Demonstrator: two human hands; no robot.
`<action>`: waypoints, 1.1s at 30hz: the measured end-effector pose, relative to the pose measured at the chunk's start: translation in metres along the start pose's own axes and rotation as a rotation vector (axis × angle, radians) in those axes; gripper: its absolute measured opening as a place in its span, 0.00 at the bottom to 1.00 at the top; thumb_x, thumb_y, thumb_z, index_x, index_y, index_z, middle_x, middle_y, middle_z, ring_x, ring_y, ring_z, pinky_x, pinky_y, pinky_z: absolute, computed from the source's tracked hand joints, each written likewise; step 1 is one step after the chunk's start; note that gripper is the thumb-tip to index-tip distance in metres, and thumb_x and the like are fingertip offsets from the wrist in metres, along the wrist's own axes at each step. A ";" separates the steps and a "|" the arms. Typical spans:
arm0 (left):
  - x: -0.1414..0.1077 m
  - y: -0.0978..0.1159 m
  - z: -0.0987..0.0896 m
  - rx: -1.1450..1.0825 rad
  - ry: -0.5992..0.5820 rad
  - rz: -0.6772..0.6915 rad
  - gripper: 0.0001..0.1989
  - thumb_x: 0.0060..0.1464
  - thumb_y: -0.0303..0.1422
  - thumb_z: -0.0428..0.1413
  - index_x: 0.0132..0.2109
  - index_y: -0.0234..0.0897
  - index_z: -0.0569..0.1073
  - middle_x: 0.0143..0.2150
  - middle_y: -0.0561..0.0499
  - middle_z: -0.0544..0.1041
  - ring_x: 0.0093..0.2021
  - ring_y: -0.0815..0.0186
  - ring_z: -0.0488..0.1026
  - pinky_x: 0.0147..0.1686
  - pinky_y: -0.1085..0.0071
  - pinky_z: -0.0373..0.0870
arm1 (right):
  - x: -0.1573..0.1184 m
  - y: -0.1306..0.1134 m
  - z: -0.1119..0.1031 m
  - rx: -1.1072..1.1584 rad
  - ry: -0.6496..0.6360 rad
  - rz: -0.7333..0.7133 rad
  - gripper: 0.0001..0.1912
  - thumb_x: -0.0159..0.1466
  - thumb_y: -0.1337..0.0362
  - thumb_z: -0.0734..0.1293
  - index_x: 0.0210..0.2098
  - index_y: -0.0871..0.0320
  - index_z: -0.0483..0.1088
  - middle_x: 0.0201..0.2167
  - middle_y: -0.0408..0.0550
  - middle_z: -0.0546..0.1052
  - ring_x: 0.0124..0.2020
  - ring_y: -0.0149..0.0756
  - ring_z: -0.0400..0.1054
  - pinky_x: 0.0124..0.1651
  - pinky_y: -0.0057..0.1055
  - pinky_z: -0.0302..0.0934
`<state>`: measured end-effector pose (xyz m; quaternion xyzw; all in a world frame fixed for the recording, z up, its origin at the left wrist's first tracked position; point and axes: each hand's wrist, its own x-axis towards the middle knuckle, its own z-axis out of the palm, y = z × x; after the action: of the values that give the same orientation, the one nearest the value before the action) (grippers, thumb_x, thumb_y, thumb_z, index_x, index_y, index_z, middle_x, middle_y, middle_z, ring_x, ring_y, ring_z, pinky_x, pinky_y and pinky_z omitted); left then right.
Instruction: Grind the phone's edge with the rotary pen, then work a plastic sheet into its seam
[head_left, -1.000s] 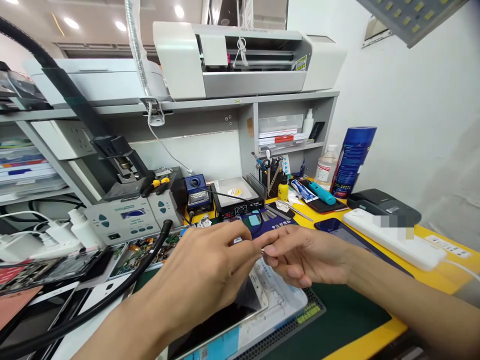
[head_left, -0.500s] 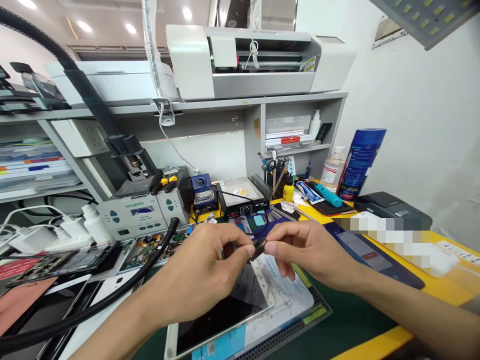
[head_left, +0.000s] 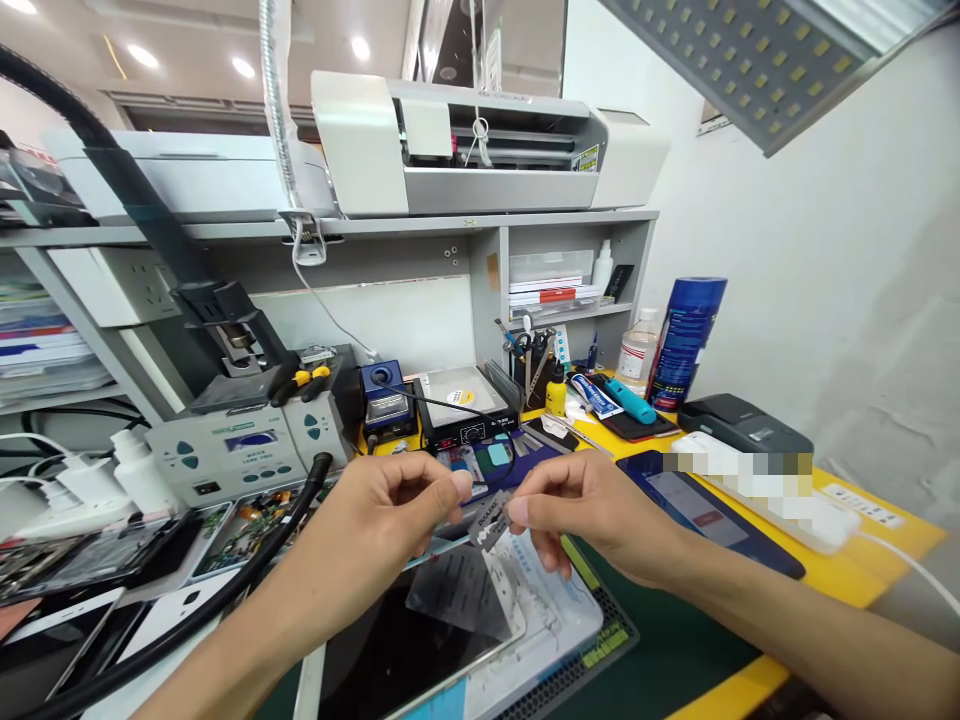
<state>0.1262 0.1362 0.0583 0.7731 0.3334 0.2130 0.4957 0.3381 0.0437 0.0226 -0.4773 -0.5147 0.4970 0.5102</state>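
Between the thumb and fingers of my right hand (head_left: 592, 515) is a thin grey razor blade (head_left: 491, 520) with lettering on its face, tilted over the tablet below. My left hand (head_left: 394, 530) is closed in a pinch just left of the blade, its thumb against the fingers and apart from the blade. Whether it holds anything I cannot make out. Beneath both hands lies a white-framed tablet (head_left: 405, 635) with a dark, reflecting screen, resting on a pale blue and white packet (head_left: 574, 590).
A black hose (head_left: 259, 580) curves in from the left over phones and a tray of circuit boards (head_left: 251, 535). A grey control unit (head_left: 247, 450) stands behind. A blue-cased tablet (head_left: 709, 515) and a white power strip (head_left: 765, 490) lie on the right.
My hands have drawn apart. The blade, earlier dark and pinched between both hands, is now in the right hand with its flat face showing. The camera view has shifted.
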 end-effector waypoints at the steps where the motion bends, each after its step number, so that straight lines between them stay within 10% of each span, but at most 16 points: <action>1: 0.000 0.001 0.002 -0.012 -0.035 -0.003 0.21 0.55 0.53 0.61 0.32 0.39 0.78 0.19 0.60 0.58 0.19 0.74 0.48 0.17 0.75 0.43 | 0.000 0.000 0.000 0.008 0.000 0.008 0.14 0.59 0.56 0.77 0.28 0.62 0.78 0.16 0.44 0.76 0.15 0.27 0.66 0.20 0.23 0.61; 18: -0.011 0.004 0.007 0.397 -0.128 -0.007 0.16 0.61 0.48 0.56 0.31 0.45 0.78 0.25 0.58 0.70 0.26 0.68 0.62 0.26 0.70 0.55 | -0.001 0.000 -0.001 -0.067 -0.034 -0.017 0.12 0.58 0.58 0.79 0.32 0.62 0.79 0.18 0.42 0.76 0.18 0.27 0.68 0.21 0.22 0.63; 22: -0.021 -0.003 0.002 0.522 -0.204 0.125 0.05 0.59 0.40 0.59 0.41 0.50 0.78 0.45 0.59 0.79 0.43 0.65 0.74 0.43 0.70 0.67 | 0.001 -0.004 -0.004 -0.046 0.091 -0.025 0.15 0.60 0.55 0.77 0.30 0.61 0.76 0.17 0.43 0.76 0.18 0.28 0.67 0.20 0.22 0.62; 25: -0.024 -0.005 0.004 0.590 -0.303 0.199 0.16 0.56 0.35 0.62 0.51 0.55 0.77 0.57 0.59 0.76 0.55 0.61 0.72 0.57 0.66 0.65 | 0.003 -0.004 -0.005 -0.004 0.094 -0.011 0.15 0.61 0.55 0.77 0.30 0.61 0.75 0.17 0.43 0.76 0.17 0.28 0.67 0.19 0.21 0.62; 33: -0.023 -0.011 0.015 0.731 -0.326 0.330 0.11 0.64 0.35 0.54 0.48 0.53 0.80 0.55 0.56 0.78 0.56 0.57 0.73 0.58 0.59 0.68 | 0.004 0.001 -0.007 0.056 0.096 0.005 0.15 0.60 0.56 0.78 0.31 0.60 0.75 0.17 0.43 0.75 0.18 0.28 0.68 0.18 0.21 0.62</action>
<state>0.1165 0.1132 0.0426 0.9643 0.1762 0.0325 0.1949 0.3445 0.0477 0.0222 -0.4873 -0.4742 0.4890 0.5464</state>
